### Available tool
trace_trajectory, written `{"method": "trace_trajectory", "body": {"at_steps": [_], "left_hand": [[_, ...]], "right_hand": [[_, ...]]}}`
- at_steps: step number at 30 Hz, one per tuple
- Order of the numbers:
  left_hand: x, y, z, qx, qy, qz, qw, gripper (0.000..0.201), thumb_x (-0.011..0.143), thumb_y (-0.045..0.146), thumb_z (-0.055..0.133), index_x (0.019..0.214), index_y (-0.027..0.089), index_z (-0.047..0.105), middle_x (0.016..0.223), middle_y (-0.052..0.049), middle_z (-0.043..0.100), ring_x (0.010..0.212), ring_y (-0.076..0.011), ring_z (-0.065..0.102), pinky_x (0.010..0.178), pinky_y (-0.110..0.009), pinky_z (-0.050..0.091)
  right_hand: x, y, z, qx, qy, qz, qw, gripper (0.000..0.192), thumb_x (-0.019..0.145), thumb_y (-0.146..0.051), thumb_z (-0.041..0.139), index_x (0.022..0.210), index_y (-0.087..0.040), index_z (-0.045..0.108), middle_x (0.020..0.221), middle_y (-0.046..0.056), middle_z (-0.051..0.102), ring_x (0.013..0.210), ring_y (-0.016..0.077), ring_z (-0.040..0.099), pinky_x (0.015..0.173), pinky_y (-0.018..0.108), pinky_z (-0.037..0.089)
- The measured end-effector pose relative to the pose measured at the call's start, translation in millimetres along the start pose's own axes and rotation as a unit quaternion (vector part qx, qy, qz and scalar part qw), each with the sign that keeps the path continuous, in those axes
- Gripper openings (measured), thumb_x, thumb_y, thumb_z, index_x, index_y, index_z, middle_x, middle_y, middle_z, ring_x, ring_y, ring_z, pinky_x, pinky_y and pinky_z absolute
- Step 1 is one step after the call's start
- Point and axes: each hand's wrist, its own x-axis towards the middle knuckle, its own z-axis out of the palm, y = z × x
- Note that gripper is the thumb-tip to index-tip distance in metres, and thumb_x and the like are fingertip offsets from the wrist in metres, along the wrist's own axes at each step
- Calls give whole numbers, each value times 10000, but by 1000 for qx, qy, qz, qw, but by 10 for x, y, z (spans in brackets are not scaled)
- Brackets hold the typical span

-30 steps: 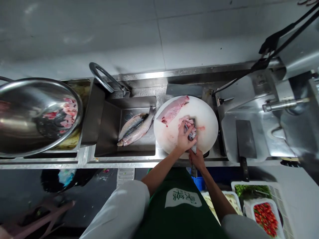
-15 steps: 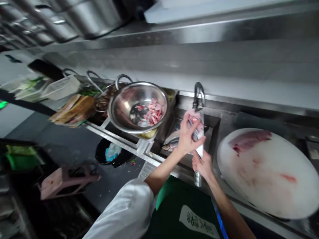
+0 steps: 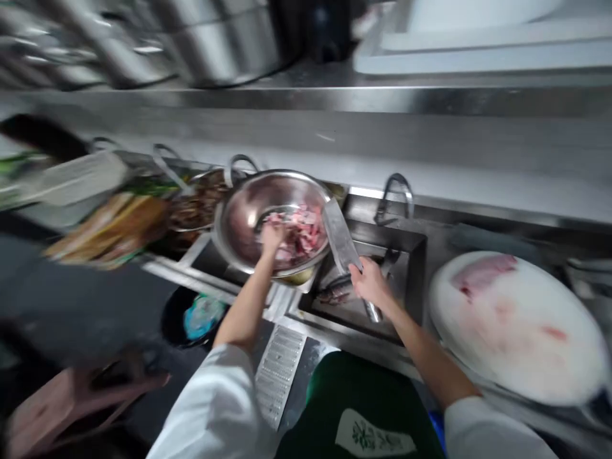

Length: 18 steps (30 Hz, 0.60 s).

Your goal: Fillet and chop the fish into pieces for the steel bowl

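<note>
My left hand (image 3: 273, 237) reaches into a wide steel bowl (image 3: 239, 239), over pink and red fish pieces (image 3: 306, 229). Its fingers are blurred and partly lost among the pieces, so I cannot see whether they grip anything. My right hand (image 3: 371, 282) is closed round the handle of a cleaver (image 3: 340, 234), whose broad blade slants up and left to the bowl's right rim. Below the blade, a whole fish (image 3: 337, 290) lies in the sink (image 3: 417, 274).
A round white cutting board (image 3: 516, 344) on the right bears a piece of fish (image 3: 485, 275) and red stains. A faucet (image 3: 396, 185) stands behind the sink. Left of the bowl are a pan of brown food (image 3: 201, 197) and a plastic basket (image 3: 81, 178). A steel shelf (image 3: 430, 99) runs overhead.
My left hand has gone from above the sink leftward into the bowl, where more fish pieces now lie. The cleaver has swung to the bowl's rim. The view has shifted slightly.
</note>
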Motion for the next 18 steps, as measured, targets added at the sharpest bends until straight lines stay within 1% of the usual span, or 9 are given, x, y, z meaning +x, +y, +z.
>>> {"method": "trace_trajectory", "body": {"at_steps": [1,3,4,6,7,9,13,16,18], "left_hand": [[-79,5,-57,-26,50,34,998,90,830,201,596,778,186,668,790,-24,739,861,-235,696,876,-376,571],[-279,56,-45,-69,89,65,991,154,879,199,519,889,218,671,952,27,756,988,-206,680,990,-399,537],[-418,125,44,-105,120,115,980,157,902,240,524,924,232,680,986,38,751,999,-202,676,987,-398,539],[-814,387,380,-172,135,168,961,149,917,283,543,930,228,680,947,16,736,960,-202,673,957,-390,549],[-1062,578,620,-195,107,185,957,155,920,298,549,915,217,681,921,-4,730,934,-204,673,935,-382,554],[-1575,1042,1217,-214,-26,199,956,183,925,303,542,911,195,689,909,-43,730,904,-205,685,890,-355,563],[-2293,1964,2525,-127,-305,189,925,188,870,214,549,931,154,716,942,-88,758,866,-196,712,826,-298,564],[-2679,2417,3156,33,-430,219,875,155,871,277,624,898,147,704,818,-73,741,841,-222,722,773,-298,554],[-2861,2626,3430,112,-458,266,841,233,879,369,656,774,161,648,611,-48,627,755,-255,701,687,-327,538]], "right_hand": [[-224,161,-200,-40,35,0,999,217,951,-384,526,782,-249,506,547,-25,549,472,156,555,480,245,417],[-716,518,-590,-113,105,23,988,229,947,-401,514,770,-255,511,601,7,596,569,184,596,566,269,449],[-973,715,-778,-140,140,48,979,226,942,-402,508,768,-257,514,620,20,611,600,196,606,594,280,456],[-1482,1137,-1141,-172,205,117,957,212,934,-389,489,766,-261,513,630,37,625,617,214,613,609,298,457],[-1719,1357,-1314,-181,235,153,943,207,929,-378,481,760,-263,511,628,44,625,621,223,619,604,303,456],[-2114,1791,-1639,-196,276,216,916,207,927,-351,460,749,-261,516,602,47,612,601,235,626,576,307,445],[-2564,2436,-2073,-204,267,285,898,256,975,-331,448,801,-218,598,636,63,656,629,231,672,568,281,441],[-2761,2616,-2133,-196,226,346,889,238,999,-250,457,924,-164,665,865,123,763,824,221,728,682,256,476],[-2807,2687,-2169,-163,170,382,894,236,1020,-219,465,1018,-134,685,1038,169,781,959,232,736,765,259,490]]}}
